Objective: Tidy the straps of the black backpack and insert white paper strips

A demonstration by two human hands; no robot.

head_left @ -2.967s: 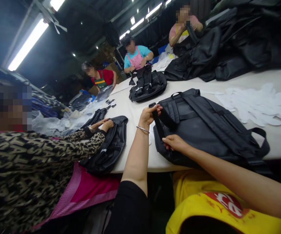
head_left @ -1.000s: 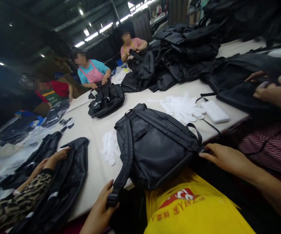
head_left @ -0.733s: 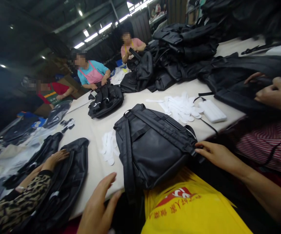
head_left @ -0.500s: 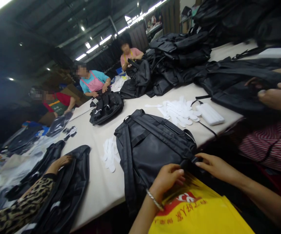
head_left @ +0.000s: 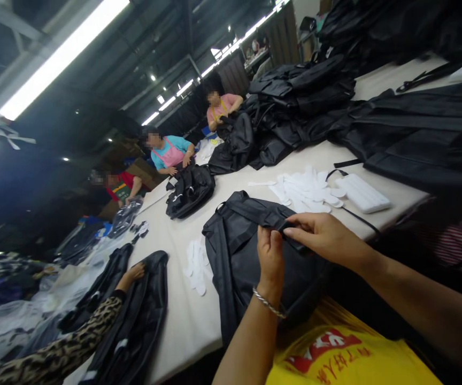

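Note:
A black backpack (head_left: 237, 254) lies back-side up on the pale table (head_left: 183, 315) right in front of me. Over its middle, my left hand (head_left: 270, 258) and my right hand (head_left: 319, 235) meet. Both pinch one of the backpack's black shoulder straps (head_left: 289, 229) between closed fingers. A silver bracelet sits on my left wrist. White paper pieces (head_left: 196, 259) lie just left of the backpack.
More white pieces (head_left: 305, 190) and a white box (head_left: 362, 193) with a black cord lie to the right. Black bags are heaped at the back (head_left: 295, 101). A person in a patterned sleeve (head_left: 66, 353) handles a bag on my left; three others work farther along.
My left hand let go of the strap end hanging off the table edge and came up over the backpack. My right hand moved in from the bag's right side, and both now pinch a strap.

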